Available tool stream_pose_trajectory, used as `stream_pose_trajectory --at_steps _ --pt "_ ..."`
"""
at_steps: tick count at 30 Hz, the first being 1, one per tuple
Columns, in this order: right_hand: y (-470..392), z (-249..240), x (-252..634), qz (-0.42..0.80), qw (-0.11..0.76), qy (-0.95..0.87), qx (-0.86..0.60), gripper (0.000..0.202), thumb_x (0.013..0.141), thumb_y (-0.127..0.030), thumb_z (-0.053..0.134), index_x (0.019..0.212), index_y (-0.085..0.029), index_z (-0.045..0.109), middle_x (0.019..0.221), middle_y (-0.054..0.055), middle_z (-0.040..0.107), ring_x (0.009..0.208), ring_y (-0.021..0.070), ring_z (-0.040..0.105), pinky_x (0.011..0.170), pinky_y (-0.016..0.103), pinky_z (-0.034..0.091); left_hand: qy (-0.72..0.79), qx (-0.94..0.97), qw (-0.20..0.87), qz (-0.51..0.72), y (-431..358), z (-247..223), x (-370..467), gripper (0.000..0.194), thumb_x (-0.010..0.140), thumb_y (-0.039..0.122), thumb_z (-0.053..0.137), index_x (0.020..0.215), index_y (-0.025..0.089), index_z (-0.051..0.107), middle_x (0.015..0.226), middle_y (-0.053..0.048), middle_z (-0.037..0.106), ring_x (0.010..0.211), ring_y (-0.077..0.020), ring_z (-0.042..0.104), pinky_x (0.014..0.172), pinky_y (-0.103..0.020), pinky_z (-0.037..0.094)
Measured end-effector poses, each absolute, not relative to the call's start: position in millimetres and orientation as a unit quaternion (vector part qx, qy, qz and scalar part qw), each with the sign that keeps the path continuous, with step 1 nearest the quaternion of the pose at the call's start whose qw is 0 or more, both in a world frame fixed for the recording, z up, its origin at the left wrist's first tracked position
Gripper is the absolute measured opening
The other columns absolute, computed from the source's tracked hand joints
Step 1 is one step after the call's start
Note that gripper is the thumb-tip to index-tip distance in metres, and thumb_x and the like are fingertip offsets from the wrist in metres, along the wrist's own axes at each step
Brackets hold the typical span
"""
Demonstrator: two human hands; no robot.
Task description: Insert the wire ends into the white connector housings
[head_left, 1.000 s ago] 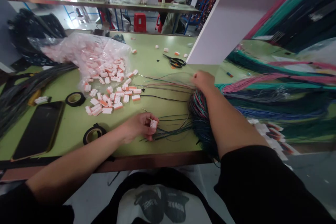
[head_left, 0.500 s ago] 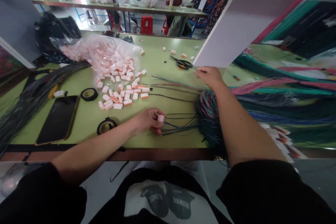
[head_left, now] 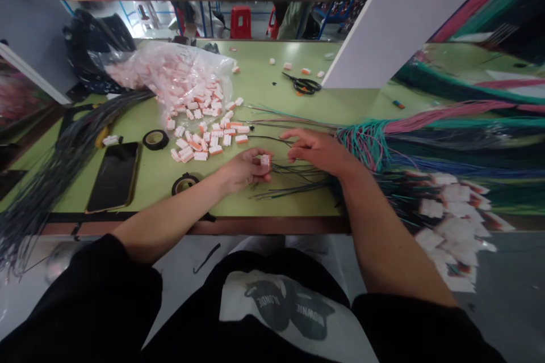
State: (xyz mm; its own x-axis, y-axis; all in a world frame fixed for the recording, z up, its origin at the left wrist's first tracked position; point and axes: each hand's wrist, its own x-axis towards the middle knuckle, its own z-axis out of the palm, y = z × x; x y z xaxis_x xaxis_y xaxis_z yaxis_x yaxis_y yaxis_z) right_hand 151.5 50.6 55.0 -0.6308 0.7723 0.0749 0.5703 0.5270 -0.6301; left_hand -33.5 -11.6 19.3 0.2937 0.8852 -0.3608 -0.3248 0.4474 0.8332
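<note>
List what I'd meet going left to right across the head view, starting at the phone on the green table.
Dark phone → farther black tape roll → nearer black tape roll → left hand gripping a white-and-orange connector → right hand → cluster of white pieces.

I have the left grip (head_left: 247, 170) in a thumb-and-finger pinch, nearer the body than the scissors (head_left: 305, 86) and left of them; I keep the right grip (head_left: 319, 150) on their near side, back upward, forefinger extended.
</note>
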Motion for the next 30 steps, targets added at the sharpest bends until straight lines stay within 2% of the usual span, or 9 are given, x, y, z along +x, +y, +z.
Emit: stream_pose_trajectory --at_steps 5,10,18,30 --pt "41.3 36.8 150.5 0.293 0.262 -0.833 -0.390 0.028 0.076 -0.040 0.048 0.085 -0.022 0.067 0.067 -0.001 0.064 0.062 0.0128 0.055 0.061 0.026 0.041 0.421 0.335 0.733 0.416 -10.0 17.5 -34.0 0.030 0.068 -0.006 0.054 0.091 0.015 0.049 0.056 0.007 0.049 0.046 -0.0049 0.052 0.054 -0.020 0.047" --pt "33.6 33.6 143.7 0.170 0.234 -0.868 -0.403 0.017 0.072 -0.025 0.048 0.068 -0.019 0.064 0.068 0.002 0.063 0.064 0.0135 0.052 0.062 0.026 0.036 0.427 0.343 0.731 0.407 -8.0 15.7 -37.6 0.033 0.067 -0.003 0.056 0.095 0.014 0.052 0.060 0.006 0.052 0.049 -0.0050 0.054 0.056 -0.020 0.047" --pt "30.9 32.0 140.4 0.065 0.202 -0.892 -0.400 0.016 0.072 -0.022 0.046 0.064 -0.018 0.059 0.063 0.002 0.058 0.064 0.0145 0.047 0.062 0.026 0.032 0.391 0.358 0.740 0.415 -6.2 6.0 -40.0 0.035 0.061 0.002 0.066 0.092 0.014 0.055 0.061 0.006 0.054 0.054 -0.0057 0.055 0.060 -0.022 0.050" --pt "24.7 34.7 136.5 -0.021 0.135 -0.895 -0.425 0.016 0.074 -0.021 0.045 0.065 -0.018 0.058 0.067 0.006 0.060 0.067 0.0173 0.048 0.057 0.028 0.026 0.422 0.345 0.725 0.421 -8.4 10.4 -37.5 0.033 0.063 0.003 0.060 0.094 0.012 0.055 0.062 0.004 0.057 0.051 -0.0072 0.057 0.057 -0.022 0.049"
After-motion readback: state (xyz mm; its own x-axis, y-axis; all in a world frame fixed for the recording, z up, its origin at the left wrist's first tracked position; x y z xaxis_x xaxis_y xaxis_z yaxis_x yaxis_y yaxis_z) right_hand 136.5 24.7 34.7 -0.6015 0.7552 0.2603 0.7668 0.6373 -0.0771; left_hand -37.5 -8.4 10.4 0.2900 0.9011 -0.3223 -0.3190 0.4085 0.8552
